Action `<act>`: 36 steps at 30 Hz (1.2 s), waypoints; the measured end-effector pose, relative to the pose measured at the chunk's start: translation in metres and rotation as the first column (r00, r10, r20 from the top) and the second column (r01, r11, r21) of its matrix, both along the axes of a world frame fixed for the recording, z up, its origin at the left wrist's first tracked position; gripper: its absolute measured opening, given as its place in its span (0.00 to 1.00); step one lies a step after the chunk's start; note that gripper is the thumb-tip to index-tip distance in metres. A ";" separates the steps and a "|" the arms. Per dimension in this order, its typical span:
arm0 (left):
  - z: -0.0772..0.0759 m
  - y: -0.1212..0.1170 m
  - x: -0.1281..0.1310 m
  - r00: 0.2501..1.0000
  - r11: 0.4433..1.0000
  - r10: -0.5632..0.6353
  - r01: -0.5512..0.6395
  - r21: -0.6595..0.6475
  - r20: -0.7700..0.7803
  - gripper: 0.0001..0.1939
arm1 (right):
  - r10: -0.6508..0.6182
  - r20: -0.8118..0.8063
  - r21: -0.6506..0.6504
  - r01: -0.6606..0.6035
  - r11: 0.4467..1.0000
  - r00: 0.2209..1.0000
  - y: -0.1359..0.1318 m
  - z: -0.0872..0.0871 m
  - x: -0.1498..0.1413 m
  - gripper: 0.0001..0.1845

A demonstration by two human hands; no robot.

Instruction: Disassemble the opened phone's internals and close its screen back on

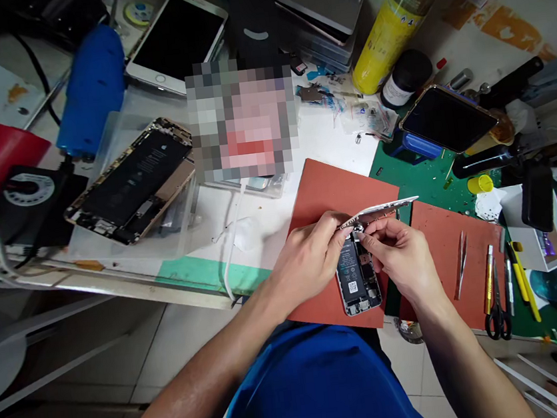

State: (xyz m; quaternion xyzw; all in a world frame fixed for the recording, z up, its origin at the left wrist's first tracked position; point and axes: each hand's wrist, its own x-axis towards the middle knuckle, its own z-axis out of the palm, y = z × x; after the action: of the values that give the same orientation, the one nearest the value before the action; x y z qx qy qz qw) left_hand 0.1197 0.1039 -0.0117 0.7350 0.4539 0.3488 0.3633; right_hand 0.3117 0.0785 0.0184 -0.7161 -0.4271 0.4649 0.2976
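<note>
An opened phone body [358, 282] with its dark battery showing lies on a red-brown mat [322, 197] at the bench's front edge. Its white screen panel [384, 210] is lifted up at the far end, still next to the body. My left hand [309, 259] is closed on the near end of that screen panel, holding it up. My right hand [402, 255] is pinched at the top of the phone body, right under the raised panel; what its fingertips hold is too small to make out.
Tweezers [460, 262], screwdrivers [487, 271] and scissors [498, 318] lie on a second red-brown mat at the right. Another opened phone [129, 182] rests on a clear tray at left, a white phone [176, 39] behind it. A yellow spray can [389, 28] stands at the back.
</note>
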 end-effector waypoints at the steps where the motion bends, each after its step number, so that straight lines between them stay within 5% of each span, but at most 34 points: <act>1: 0.000 0.000 0.000 1.000 1.000 -0.004 0.004 -0.005 0.002 0.08 | 0.007 0.012 0.001 -0.007 1.000 1.000 0.000 0.001 0.000 0.15; 16: 0.000 0.002 0.003 1.000 0.989 -0.009 0.012 -0.146 0.018 0.09 | 0.121 0.099 0.026 -0.124 0.992 0.988 0.005 0.004 0.001 0.13; 36: -0.003 0.010 0.012 0.989 0.992 0.045 -0.061 -0.109 -0.144 0.08 | 0.089 0.048 0.025 -0.090 0.996 0.995 0.010 0.002 0.002 0.10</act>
State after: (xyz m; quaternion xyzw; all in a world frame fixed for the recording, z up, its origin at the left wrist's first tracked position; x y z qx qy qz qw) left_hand 0.1316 0.1136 -0.0147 0.7239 0.5168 0.2791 0.3620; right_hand 0.3133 0.0881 0.0200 -0.7029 -0.4718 0.4550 0.2761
